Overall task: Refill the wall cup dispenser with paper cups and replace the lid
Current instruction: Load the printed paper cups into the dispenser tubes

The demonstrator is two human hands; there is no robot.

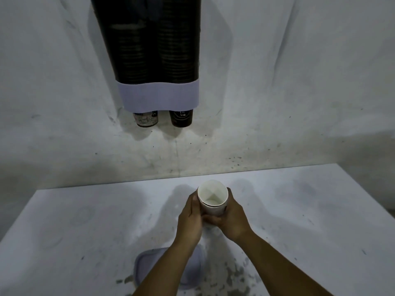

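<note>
Nearest the viewer, the pale lid (192,272) lies flat on the table (320,210), partly hidden under the left forearm, so the dispenser is judged to be uncapped. Just beyond it, both hands close around a short stack of paper cups (212,199) held upright, mouth toward the camera. The left hand (190,218) presses its palm and fingers along the stack's left side. The right hand (233,218) wraps the right side, its fingers curled under the base. At least two nested rims show; the exact count cannot be told.

On the wall (299,82) well above and beyond the hands hangs the cup dispenser (158,60), a pair of dark tubes joined by a pale band at the bottom. A printed cup (146,119) protrudes below the left tube and a black cup (181,118) below the right. Both tubes already show stacked rims; their top openings lie out of frame.

Likely faults from here:
- Squeezing could crush the thin cup walls, causing a jam in the tube.
- A loose grip during the lift could let the nested cups separate and fall.
- The stack must enter base-down, as the protruding cups suggest.

Nothing stands between hands and dispenser. The lid is close to the forearms and might be knocked off the near edge.
</note>
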